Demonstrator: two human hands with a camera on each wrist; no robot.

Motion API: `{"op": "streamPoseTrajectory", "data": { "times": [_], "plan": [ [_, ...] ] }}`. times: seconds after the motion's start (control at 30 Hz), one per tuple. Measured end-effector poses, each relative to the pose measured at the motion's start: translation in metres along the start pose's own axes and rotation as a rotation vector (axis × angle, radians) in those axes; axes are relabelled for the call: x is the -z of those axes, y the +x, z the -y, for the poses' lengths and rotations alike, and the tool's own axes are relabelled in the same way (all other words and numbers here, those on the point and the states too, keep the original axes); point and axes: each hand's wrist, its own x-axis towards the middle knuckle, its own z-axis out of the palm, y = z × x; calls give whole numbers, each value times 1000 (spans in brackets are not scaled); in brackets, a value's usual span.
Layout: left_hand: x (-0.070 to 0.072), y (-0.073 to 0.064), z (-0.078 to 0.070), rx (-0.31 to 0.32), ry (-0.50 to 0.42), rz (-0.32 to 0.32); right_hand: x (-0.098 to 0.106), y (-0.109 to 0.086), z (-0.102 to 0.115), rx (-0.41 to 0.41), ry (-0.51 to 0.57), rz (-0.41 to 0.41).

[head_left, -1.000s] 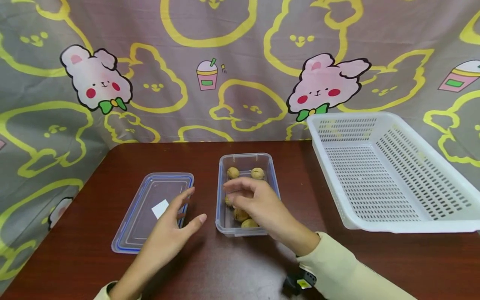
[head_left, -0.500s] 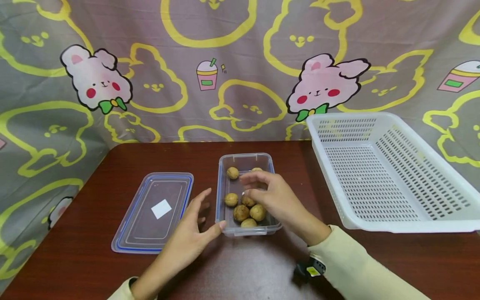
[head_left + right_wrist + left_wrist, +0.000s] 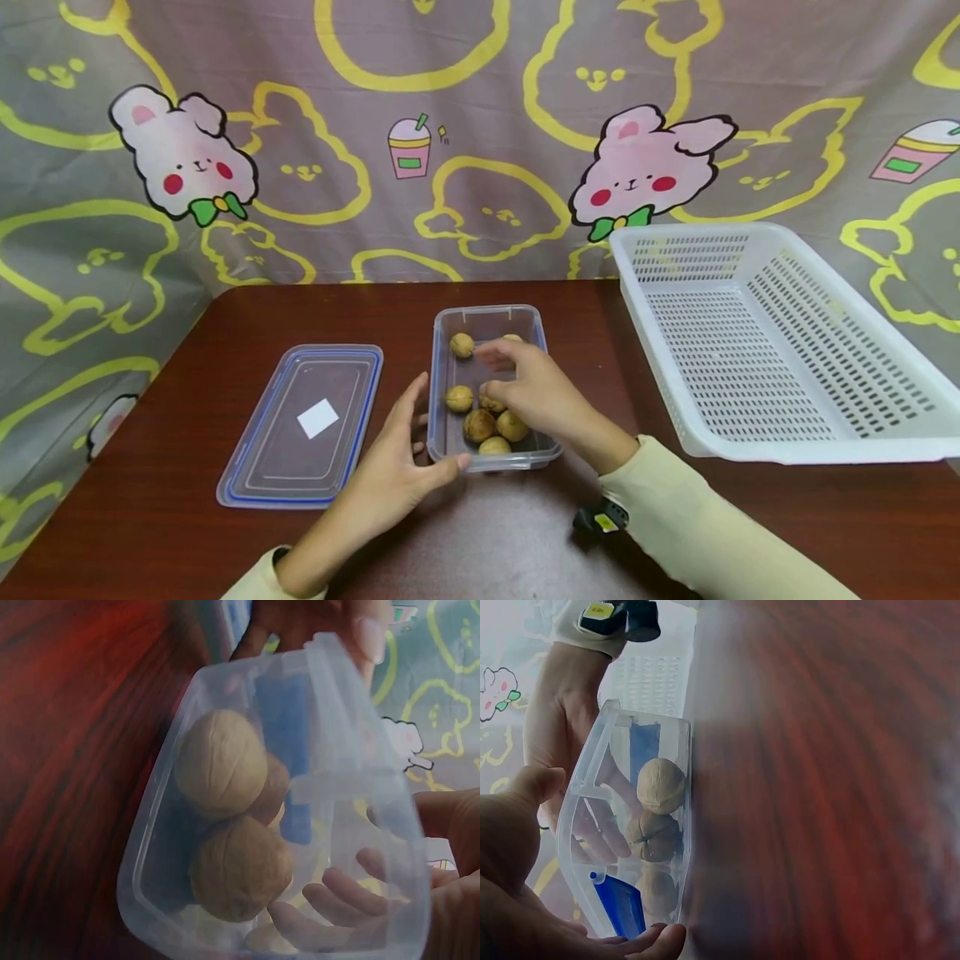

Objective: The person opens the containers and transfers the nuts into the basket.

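Observation:
A clear plastic food container (image 3: 487,462) with blue side strips holds several walnuts (image 3: 479,425), most of them gathered at its near end. My right hand (image 3: 538,385) reaches in over the container's right side, its fingers loosely bent and spread. Those fingers (image 3: 352,896) come close to the walnuts in the right wrist view, with nothing gripped between them. Along the container's left side is my left hand (image 3: 390,473), fingers relaxed and thumb at the near left corner. In the left wrist view its fingertips (image 3: 671,941) lie beside the blue strip.
To the left lies the container's clear lid (image 3: 262,467) with a blue seal and a white square label (image 3: 318,418). A large white perforated basket (image 3: 750,450) stands on the right. Behind the brown table (image 3: 517,542) hangs a patterned curtain (image 3: 487,125).
My left hand has moved right, from beside the lid to the container's left side. The right hand has shifted slightly right and stays over the walnuts, uncovering several of them.

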Motion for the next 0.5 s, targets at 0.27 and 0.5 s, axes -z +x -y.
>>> {"op": "streamPoseTrajectory", "data": {
  "times": [0.27,0.5],
  "plan": [
    [-3,0,-5,30,-2,30,-3,7,0,11,-184,26],
    [-3,3,-5,35,47,35,-8,12,2,-29,-239,84]
  ]
}}
